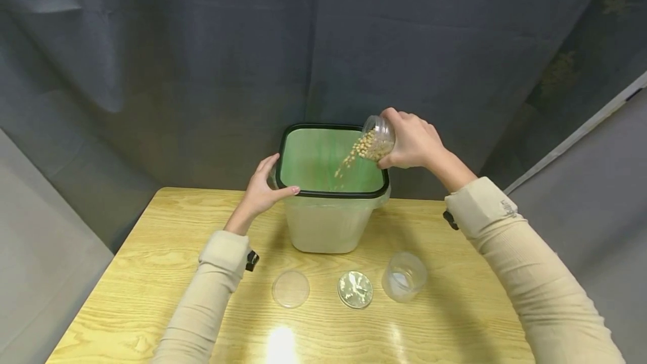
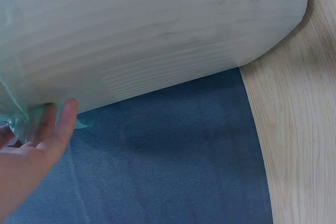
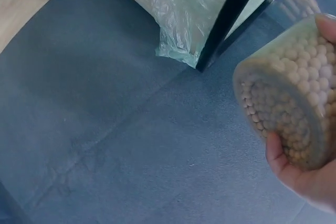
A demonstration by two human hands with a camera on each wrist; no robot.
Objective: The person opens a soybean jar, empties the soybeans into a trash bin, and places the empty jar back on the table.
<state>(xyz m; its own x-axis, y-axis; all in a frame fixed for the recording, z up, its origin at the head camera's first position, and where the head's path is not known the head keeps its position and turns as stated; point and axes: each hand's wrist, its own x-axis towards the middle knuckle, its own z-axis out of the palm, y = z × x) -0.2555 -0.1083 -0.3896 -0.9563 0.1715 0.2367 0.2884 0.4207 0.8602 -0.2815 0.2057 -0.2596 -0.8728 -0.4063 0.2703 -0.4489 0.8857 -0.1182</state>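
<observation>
My right hand (image 1: 411, 139) grips a clear plastic jar (image 3: 283, 108) tilted over the right side of a trash bin (image 1: 326, 223). Pale round beans (image 1: 371, 145) spill from its mouth down into the bin, and many are still inside the jar. The bin has a black rim (image 1: 333, 194) and a green plastic liner (image 1: 308, 153) folded over its edge. At the bin's near left corner, my left hand (image 1: 260, 190) rests spread against the rim, thumb along the front and fingers on the left side. In the left wrist view its fingertips touch the liner's loose edge.
On the wooden table (image 1: 167, 274), before the bin, lie a clear round lid (image 1: 291, 289) and a shiny metallic disc (image 1: 355, 290). To their right stands a clear cup-like container (image 1: 404, 277). A dark grey curtain (image 1: 227, 72) hangs close behind the bin.
</observation>
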